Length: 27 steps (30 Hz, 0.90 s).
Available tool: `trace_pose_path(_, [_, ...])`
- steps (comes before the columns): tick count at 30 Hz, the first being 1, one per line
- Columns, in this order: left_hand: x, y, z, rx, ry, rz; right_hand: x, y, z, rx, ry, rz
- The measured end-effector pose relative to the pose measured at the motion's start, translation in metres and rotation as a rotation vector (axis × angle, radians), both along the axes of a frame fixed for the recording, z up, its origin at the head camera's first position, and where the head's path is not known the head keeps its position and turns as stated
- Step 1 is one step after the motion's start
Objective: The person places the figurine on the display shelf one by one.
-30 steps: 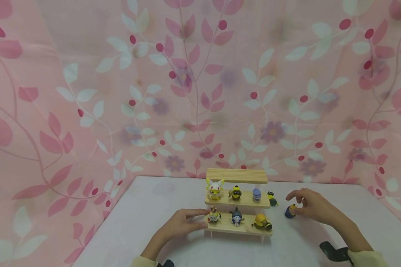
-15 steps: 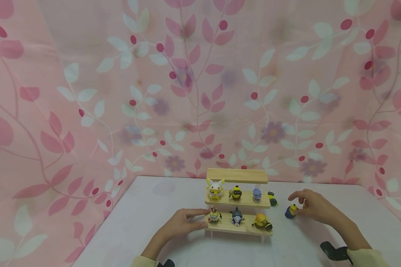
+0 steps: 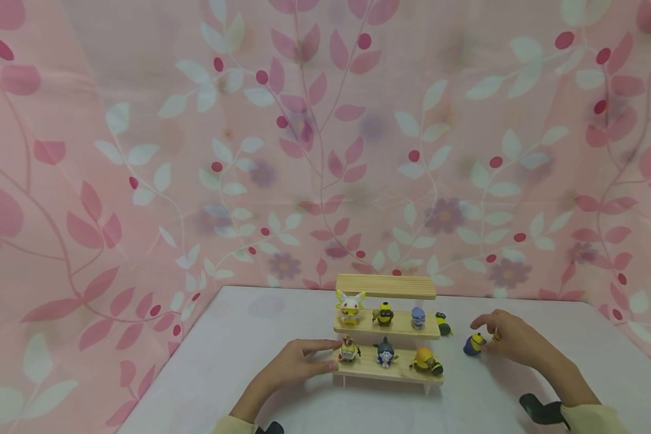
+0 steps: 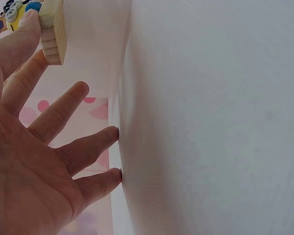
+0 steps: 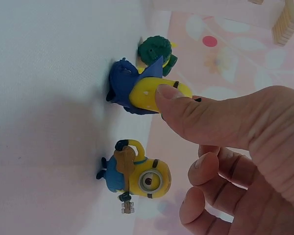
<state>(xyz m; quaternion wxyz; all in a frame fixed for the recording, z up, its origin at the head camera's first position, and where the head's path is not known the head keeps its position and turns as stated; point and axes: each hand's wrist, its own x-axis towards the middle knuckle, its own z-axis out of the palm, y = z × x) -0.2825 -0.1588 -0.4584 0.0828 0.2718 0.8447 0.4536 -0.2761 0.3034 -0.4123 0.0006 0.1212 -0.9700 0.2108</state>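
My left hand (image 3: 301,367) is at the left end of a tiered wooden display shelf (image 3: 380,374). Its thumb and index finger pinch the board's end (image 4: 54,41); the other fingers are spread, two tips touching the tabletop. At the shelf's right, my right hand (image 3: 512,340) has its thumb on the yellow head of a blue-clad minion figure (image 5: 137,93), which stands upright. The index finger arches over the far side, its tip hidden in the right wrist view. Beside that hand stands a one-eyed minion figure with a guitar (image 5: 149,178).
Several small figures sit on the two lower tiers, among them a white-eared one (image 3: 349,308) and a yellow one with a dark barrel shape (image 3: 426,360). A green-and-yellow figure (image 3: 443,324) lies or stands close to the shelf's right end. A pink floral cloth (image 3: 314,150) hangs behind the table.
My right hand has shifted slightly to the right, and the blue-clad minion figure hardly moves. My left hand and the shelf keep their places.
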Motion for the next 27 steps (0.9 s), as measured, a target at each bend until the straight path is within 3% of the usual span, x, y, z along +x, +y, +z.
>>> trace_pose_path(27, [0.002,0.0005,0.001,-0.002,0.006,0.0,0.006,0.0006,-0.0004,0.033,0.055,0.032])
